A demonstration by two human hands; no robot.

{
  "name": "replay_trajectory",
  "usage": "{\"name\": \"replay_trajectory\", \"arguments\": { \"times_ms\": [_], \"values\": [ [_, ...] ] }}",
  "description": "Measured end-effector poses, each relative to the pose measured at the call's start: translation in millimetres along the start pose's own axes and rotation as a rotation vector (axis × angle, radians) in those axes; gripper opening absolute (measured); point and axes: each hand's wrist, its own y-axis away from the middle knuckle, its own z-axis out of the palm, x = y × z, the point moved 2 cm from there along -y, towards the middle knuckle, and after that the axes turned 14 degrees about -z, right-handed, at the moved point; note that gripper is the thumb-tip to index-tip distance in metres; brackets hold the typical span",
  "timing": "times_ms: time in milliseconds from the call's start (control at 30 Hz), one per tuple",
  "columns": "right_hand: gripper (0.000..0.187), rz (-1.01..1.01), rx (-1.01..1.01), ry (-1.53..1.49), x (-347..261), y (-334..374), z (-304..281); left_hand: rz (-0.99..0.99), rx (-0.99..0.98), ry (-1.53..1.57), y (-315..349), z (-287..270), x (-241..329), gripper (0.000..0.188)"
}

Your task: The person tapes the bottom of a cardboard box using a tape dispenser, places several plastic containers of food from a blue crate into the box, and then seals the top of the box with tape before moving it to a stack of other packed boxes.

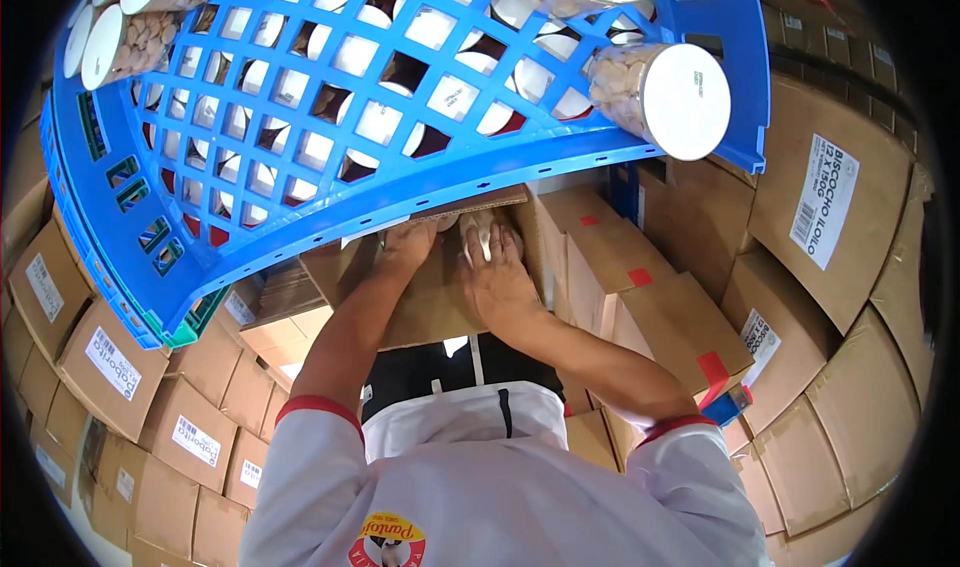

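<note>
Both hands reach into an open cardboard box [430, 317] in front of my body, under the crate's near edge. My right hand [500, 282] is inside its right half, fingers spread around a pale, white-topped jar [484, 235]. At the left side, my left hand [408, 245] reaches under a raised flap, its fingertips mostly hidden. Another pale round top shows just beside it; whether that hand grips it cannot be seen. Above the box stands a blue lattice crate [420, 202] filled with white-lidded jars. A clear jar of light brown biscuits [660, 97] lies at its right corner.
More biscuit jars [125, 42] lie at the crate's far left. A green crate [195, 322] shows beneath the blue one. Stacked cartons [840, 207] rise on the right, some with red tape, and labelled cartons [110, 367] stand on the left.
</note>
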Motion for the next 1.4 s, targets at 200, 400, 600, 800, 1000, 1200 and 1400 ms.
{"name": "replay_trajectory", "arguments": {
  "times_ms": [200, 400, 600, 800, 1000, 1200, 1400],
  "values": [
    [0.048, -0.010, -0.168, -0.026, -12.4, -9.9, -4.3, -0.282, -0.209, 0.253, -11.0, 24.9, -15.7, 0.040],
    [0.052, -0.085, 0.668, -0.429, 22.1, 61.2, -146.4, -0.208, -0.180, 0.289, -12.9, -3.4, 12.8, 0.048],
    [0.100, 0.416, 0.937, -0.021, 122.0, 109.8, -216.6, 0.154, -0.636, 0.100, 25.1, -138.6, 69.2, 0.046],
    [0.080, 0.441, 0.904, 0.010, 137.7, 84.0, -201.7, 0.477, -0.513, 0.816, 16.7, -396.8, 134.9, 0.051],
    [0.074, 0.347, 1.007, -0.056, 96.1, 94.0, -223.0, 0.335, 0.652, 0.196, -93.0, -427.5, 189.0, 0.086],
    [0.070, 0.211, 1.002, -0.453, 65.4, 146.1, -208.7, 0.266, 0.328, 0.663, -29.2, -415.4, 118.6, 0.095],
    [0.068, -0.028, 0.774, -0.322, 32.6, 106.8, -185.6, 0.255, -0.477, 0.643, 129.4, -343.9, 10.2, 0.101]
  ]
}}
